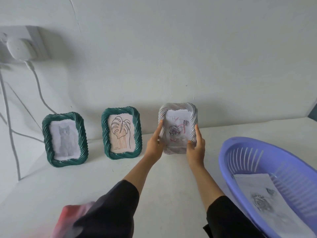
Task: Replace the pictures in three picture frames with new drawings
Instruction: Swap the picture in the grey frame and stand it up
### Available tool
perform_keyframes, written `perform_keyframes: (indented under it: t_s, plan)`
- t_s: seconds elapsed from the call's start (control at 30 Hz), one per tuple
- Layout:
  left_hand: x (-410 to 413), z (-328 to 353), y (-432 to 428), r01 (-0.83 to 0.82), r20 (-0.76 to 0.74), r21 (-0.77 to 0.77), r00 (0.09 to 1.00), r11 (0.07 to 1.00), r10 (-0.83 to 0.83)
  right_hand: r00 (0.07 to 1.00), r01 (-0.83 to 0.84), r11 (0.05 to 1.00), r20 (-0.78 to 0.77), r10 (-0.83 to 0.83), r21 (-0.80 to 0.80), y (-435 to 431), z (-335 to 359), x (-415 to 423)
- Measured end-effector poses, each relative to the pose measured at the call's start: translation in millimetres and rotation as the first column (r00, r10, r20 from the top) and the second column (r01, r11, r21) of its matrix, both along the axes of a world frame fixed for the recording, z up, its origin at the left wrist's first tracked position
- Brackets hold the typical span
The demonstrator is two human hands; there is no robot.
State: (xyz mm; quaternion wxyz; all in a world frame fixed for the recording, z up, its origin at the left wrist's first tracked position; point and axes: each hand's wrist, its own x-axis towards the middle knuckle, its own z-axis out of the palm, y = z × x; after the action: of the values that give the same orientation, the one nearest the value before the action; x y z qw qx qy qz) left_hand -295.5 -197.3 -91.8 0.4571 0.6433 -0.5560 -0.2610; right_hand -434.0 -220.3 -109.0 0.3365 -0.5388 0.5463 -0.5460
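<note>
I'm wearing a black long-sleeve top. L sleeve (111, 208) is sitting pushed up approx. mid-forearm, w/ soft folds. R sleeve (228, 219) is riding about the same, hem hanging loose & uneven. Forearms are showing bare below both, as are L hand (154, 143) & R hand (196, 146). Blurry pink-red fabric (72, 219) is showing by my L sleeve; can't tell what it is.
</note>
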Motion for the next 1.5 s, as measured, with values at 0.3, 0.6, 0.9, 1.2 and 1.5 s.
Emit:
perform_keyframes:
  t_s: [0.3, 0.6, 0.9, 1.2, 1.5]
  plan:
    - [-7, 13, 43, -0.106, -0.114, -0.045, 0.988, 0.993, 0.101, 0.977, -0.1, 0.994, 0.184, 0.105, -0.037, 36, 7, -13]
    - [3, 20, 119, -0.093, -0.227, -0.003, 0.97, 0.996, 0.09, 0.869, -0.379, 0.925, 0.357, 0.343, 0.035, 103, 33, -40]
    - [-24, 56, 177, -0.145, -0.316, 0.099, 0.933, 0.984, 0.169, 0.886, -0.336, 0.935, -0.375, 0.274, -0.111, 180, 89, -35]
    - [-30, 69, 184, -0.212, -0.538, 0.157, 0.801, 0.965, 0.263, 0.413, -0.642, 0.738, -0.718, 0.561, 0.208, 230, 112, -10]
    - [-13, 21, 196, -0.329, -0.148, 0.236, 0.918, 0.915, 0.368, 0.722, -0.486, 0.872, -0.53, 0.444, 0.068, 190, 77, -44]
